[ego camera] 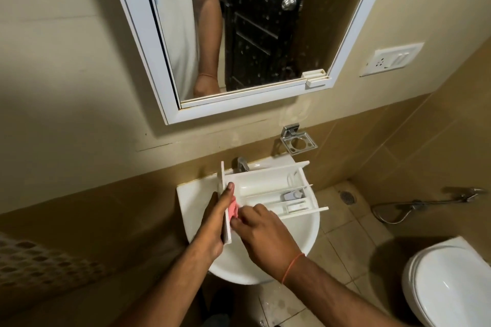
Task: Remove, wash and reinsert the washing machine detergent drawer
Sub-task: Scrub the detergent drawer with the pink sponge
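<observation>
Centre frame: left hand [215, 223] grips drawer [268, 191] front; right hand [261, 233] pinches pink cloth [233, 210]. Advise steadying drawer over basin [191, 210], wiping each compartment.

Beige tiled walls [66, 61], white-framed mirror [239, 34] far centre. Switch plate [390, 58] right. Toilet [449, 287] near right on tiled floor [353, 220].

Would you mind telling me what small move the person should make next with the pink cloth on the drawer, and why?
Probably draw the pink cloth rightward along the detergent drawer. The right hand pinches the cloth just inside the front panel, the left hand steadies that panel over the sink, and the compartments farther right lie beyond the cloth. No water can be seen running from the tap.
</observation>
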